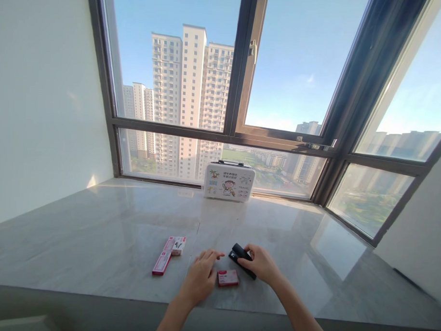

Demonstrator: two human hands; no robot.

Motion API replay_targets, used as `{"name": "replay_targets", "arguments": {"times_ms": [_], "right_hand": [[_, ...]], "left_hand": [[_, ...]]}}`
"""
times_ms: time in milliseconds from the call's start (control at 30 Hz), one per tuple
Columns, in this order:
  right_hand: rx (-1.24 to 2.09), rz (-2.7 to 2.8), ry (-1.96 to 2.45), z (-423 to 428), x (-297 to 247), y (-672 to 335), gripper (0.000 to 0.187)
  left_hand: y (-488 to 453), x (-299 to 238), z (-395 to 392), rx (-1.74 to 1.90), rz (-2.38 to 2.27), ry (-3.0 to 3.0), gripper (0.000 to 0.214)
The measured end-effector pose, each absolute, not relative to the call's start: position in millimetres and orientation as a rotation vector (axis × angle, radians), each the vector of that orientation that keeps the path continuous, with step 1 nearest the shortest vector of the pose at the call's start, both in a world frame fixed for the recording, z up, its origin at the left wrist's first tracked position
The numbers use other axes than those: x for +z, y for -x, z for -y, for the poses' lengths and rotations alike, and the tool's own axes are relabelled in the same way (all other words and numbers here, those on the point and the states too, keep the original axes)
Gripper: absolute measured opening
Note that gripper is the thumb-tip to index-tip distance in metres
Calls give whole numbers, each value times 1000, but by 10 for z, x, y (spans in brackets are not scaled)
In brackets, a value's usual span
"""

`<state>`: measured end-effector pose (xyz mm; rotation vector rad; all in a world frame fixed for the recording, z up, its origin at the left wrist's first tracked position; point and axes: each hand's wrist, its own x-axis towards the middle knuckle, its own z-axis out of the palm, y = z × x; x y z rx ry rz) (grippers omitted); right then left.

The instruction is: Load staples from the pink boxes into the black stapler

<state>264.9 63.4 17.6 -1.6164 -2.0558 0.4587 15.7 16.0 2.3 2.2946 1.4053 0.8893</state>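
The two forearms [298, 308] were nearest, coming in over the front edge of the sill [105, 243]. The right hand [262, 264] was closed around the black stapler [240, 252], which lay slanting, its front end pointing away and to the left. The left hand [201, 276] was loosely bent, with fingers directed to the stapler's front end and a small gap between; its palm was turned down, so I could not tell whether it held something. Between the hands, near the front edge, lay a red box [228, 278], just beside the left thumb. Left of the hands, two long pink boxes [161, 263] were placed end to end, and a small white box [179, 246] stood close along the farther one. Wide surface extended from these boxes to the left wall [45, 106], and also right of the stapler. At the back edge, a white case [229, 181] stood upright before the window [171, 129].
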Motion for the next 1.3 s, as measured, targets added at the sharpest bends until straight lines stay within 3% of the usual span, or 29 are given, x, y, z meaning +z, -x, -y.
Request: {"name": "replay_targets", "arguments": {"times_ms": [100,200,400,500,600,767,933,1033,1133,1300], "right_hand": [[569,1940,1582,-523,59,-2843,43],[831,1786,1477,-375,-57,-2906,54],[1304,1480,1287,-66,-174,-2747,69],[1459,1457,1255,-7,-174,-2559,76],[1446,1487,1184,-35,-175,-2341,77],[1359,1420,1195,-96,-245,-2205,82],[1239,1275,1311,-46,-307,-2282,92],[1212,1279,1348,-6,-284,-2276,88],[1111,1337,1391,9,-254,-2244,81],[994,1498,1370,-4,-307,-2227,76]], "left_hand": [[-294,75,-25,824,-1109,-2461,77],[-377,99,39,759,-961,-2509,73],[-186,47,-36,811,-1165,-2336,64],[-60,-15,-82,821,-1179,-2236,77],[-17,-84,-109,836,-1195,-2154,87],[-91,-53,-68,857,-1189,-2125,88],[146,171,6,1157,-1354,-2137,39],[646,172,25,1255,-1773,-2177,46],[1186,23,65,1069,-2085,-2204,44],[1506,-166,192,851,-1837,-2246,27]]}}
